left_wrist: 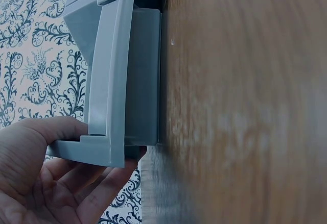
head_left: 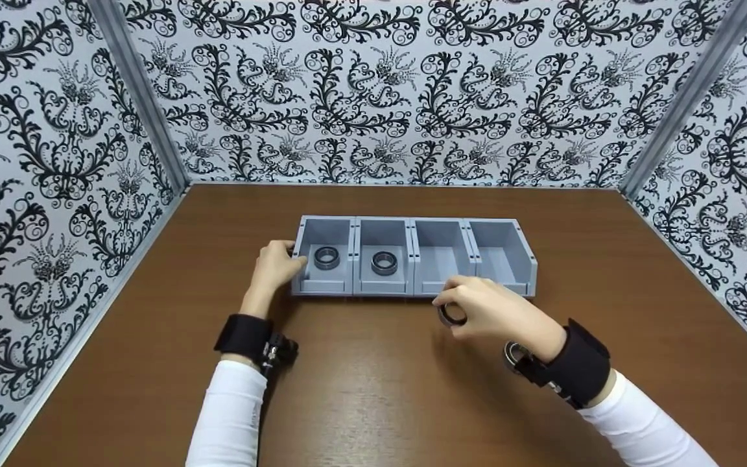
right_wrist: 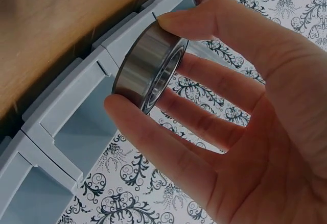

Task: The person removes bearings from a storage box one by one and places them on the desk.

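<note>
A row of joined grey storage bins (head_left: 383,289) stands on the table. My left hand (head_left: 274,267) grips the outer side wall of the leftmost bin, thumb over the edge and fingers beneath, as the left wrist view shows. One metal ball bearing (head_left: 327,267) lies in the leftmost bin, and a second bearing (head_left: 384,272) in the one beside it. In front of the third bin, my right hand (head_left: 487,308) holds another bearing (right_wrist: 145,63) on edge above the table, pinched between thumb and index finger. The floor of the rightmost bin shows no bearing.
A ring that looks like a further bearing (head_left: 511,353) shows beside the right wrist, partly hidden by the wrist camera. The brown wooden table (head_left: 360,376) extends around the bins. Patterned walls (head_left: 373,97) close off the back and both sides.
</note>
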Action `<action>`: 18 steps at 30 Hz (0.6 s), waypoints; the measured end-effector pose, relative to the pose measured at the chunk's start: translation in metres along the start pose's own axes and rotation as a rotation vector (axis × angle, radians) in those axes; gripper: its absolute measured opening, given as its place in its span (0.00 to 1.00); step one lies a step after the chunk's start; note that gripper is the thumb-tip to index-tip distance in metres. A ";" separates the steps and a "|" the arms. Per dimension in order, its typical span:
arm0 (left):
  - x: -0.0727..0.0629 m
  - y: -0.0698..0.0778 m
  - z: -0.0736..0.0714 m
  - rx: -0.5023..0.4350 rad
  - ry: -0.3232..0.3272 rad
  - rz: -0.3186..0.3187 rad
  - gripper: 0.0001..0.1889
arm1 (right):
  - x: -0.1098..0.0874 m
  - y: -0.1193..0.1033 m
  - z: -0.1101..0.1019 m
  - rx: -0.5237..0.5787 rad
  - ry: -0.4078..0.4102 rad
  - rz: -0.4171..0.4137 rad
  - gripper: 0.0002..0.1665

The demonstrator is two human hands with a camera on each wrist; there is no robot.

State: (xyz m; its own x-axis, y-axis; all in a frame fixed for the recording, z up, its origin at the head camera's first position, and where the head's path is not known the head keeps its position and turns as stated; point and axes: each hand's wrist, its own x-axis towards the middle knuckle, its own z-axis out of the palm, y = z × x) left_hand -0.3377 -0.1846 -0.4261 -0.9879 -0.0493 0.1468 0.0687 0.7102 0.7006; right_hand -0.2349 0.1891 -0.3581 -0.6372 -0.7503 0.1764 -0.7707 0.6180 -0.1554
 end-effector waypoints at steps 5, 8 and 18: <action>0.000 0.001 0.000 -0.003 -0.012 -0.005 0.26 | -0.003 0.001 0.003 0.005 -0.025 0.011 0.21; 0.000 0.001 0.000 -0.003 -0.014 -0.006 0.26 | -0.005 0.001 0.005 0.004 -0.032 0.005 0.21; 0.000 0.000 0.000 -0.005 -0.002 -0.002 0.25 | -0.007 -0.003 0.010 0.030 -0.081 0.007 0.22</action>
State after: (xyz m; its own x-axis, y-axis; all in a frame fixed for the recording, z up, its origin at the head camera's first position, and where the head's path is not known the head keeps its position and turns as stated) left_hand -0.3378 -0.1847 -0.4258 -0.9883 -0.0492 0.1443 0.0675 0.7069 0.7040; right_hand -0.2280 0.1905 -0.3691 -0.6387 -0.7634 0.0964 -0.7651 0.6166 -0.1856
